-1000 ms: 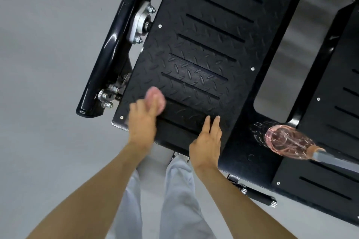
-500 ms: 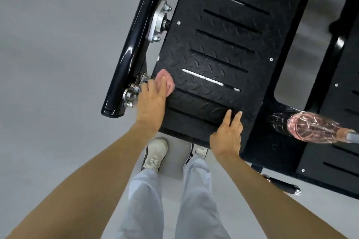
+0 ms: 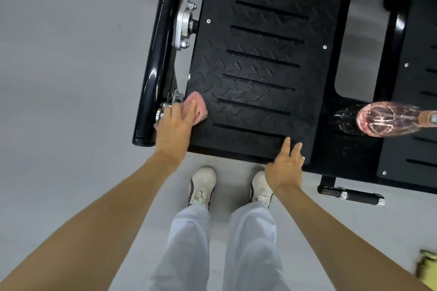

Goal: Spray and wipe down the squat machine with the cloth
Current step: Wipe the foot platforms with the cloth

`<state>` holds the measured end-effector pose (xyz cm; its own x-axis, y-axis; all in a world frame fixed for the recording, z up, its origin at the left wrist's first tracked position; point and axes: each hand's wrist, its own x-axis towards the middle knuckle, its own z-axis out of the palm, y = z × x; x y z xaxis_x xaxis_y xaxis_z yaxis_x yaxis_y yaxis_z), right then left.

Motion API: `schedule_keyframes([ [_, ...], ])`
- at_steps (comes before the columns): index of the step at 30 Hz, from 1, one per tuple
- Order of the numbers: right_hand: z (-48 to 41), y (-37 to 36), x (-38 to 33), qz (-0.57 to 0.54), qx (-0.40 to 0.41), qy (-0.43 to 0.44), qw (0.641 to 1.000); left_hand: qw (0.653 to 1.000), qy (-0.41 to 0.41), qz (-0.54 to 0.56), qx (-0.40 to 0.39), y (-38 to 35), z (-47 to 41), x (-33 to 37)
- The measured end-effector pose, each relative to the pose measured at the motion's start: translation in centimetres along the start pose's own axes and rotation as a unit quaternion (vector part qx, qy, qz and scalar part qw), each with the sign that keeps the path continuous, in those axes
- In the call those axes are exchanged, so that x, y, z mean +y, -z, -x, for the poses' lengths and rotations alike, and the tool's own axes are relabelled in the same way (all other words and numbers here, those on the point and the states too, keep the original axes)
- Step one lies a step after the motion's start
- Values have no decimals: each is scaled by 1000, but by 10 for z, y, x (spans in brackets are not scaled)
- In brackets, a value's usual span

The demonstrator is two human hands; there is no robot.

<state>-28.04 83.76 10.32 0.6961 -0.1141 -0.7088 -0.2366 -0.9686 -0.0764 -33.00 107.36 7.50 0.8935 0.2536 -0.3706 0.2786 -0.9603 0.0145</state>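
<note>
**Pink cloth parked at the left edge of the footplate**

Looking straight down here. The pink cloth [image 3: 197, 107] is sitting on the near-left edge of the squat machine's black tread footplate [image 3: 260, 66], right next to the shiny bolts [image 3: 165, 109] on the black frame tube [image 3: 155, 66]. The left hand [image 3: 176, 123] is lying flat on top of it, fingers [image 3: 191, 108] pretty much straight and pressing down rather than wrapped round it. The cloth pokes out past the fingertips and off to their right side; the rest is under the palm.

The right hand [image 3: 286, 165] isn't holding anything: fingers stretched and a bit spread, tips resting on the near edge of the same plate, well apart from the cloth.

The spray bottle [image 3: 383, 118] with pinkish liquid stands on the machine off to the right, between the two plates. White shoes [image 3: 203, 186] are on the grey floor just in front of the plate.
</note>
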Motion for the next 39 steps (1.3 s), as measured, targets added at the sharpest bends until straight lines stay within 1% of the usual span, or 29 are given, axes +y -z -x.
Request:
schedule_keyframes([
  [1, 2, -2, 3, -5, 1, -2, 1000, 999, 28, 16, 12, -2, 3, 6],
  [2, 3, -5, 7, -8, 3, -3, 1000, 999, 28, 16, 33, -3, 8, 18],
  [3, 5, -7, 11, -10, 5, -5, 1000, 999, -2, 7, 47, -10, 14, 34],
  [6, 8, -13, 23, 7, 20, 13, 1000, 989, -140, -9, 51, -31, 38, 89],
  [8, 10, -13, 32, 31, 24, 36, 999, 982, -185, -8, 34, -37, 46, 114],
  [10, 13, -10, 38, 42, 16, 47, 998, 980, -191, -4, 54, -40, 47, 116],
  [12, 14, -2, 45, 53, 1, 52, 997, 979, -185, -3, 89, -37, 45, 101],
  [13, 14, 1, 49, 59, -8, 56, 997, 982, -165, 7, 95, -37, 44, 89],
  [14, 12, 5, 53, 61, -13, 62, 996, 988, -115, 25, 100, -35, 43, 74],
  [16, 7, 9, 61, 56, -15, 68, 996, 990, 33, 91, 102, -29, 43, 46],
  [18, 3, 14, 69, 47, -18, 71, 996, 973, 166, 138, 77, -22, 43, 36],
  [19, 1, 16, 73, 46, -20, 75, 996, 966, 206, 147, 59, -19, 44, 41],
  [20, -1, 18, 75, 44, -22, 80, 996, 962, 228, 146, 37, -16, 44, 49],
  [22, -5, 22, 82, 36, -23, 89, 995, 961, 246, 128, 2, -11, 44, 82],
  [23, -6, 25, 86, 32, -23, 91, 995, 964, 236, 125, -15, -11, 44, 104],
  [24, -6, 26, 89, 29, -24, 91, 995, 970, 208, 119, -30, -6, 44, 129],
  [26, -7, 30, 96, 28, -26, 89, 995, 989, 116, 78, -55, -5, 45, 181],
  [28, -10, 34, 104, 35, -22, 91, 995, 996, 10, 83, -43, -7, 48, 222],
  [29, -11, 35, 107, 38, -18, 95, 995, 996, -47, 67, -33, -9, 47, 234],
  [30, -14, 36, 111, 40, -14, 97, 994, 994, -96, 42, -42, -9, 44, 237],
  [31, -16, 37, 114, 40, -10, 95, 995, 990, -126, 9, -56, -10, 41, 233],
  [33, -19, 38, 119, 35, 0, 87, 996, 989, -147, -7, -28, -3, 31, 214],
  [34, -19, 38, 121, 32, 3, 83, 996, 992, -123, -21, -35, 7, 28, 203],
  [36, -20, 39, 123, 26, 6, 77, 997, 997, -58, -29, -47, 2, 24, 182],
  [38, -20, 40, 127, 18, 2, 74, 997, 997, 43, 16, -59, -2, 26, 177],
  [39, -19, 40, 127, 16, -2, 76, 997, 994, 95, 29, -53, -1, 27, 183],
])
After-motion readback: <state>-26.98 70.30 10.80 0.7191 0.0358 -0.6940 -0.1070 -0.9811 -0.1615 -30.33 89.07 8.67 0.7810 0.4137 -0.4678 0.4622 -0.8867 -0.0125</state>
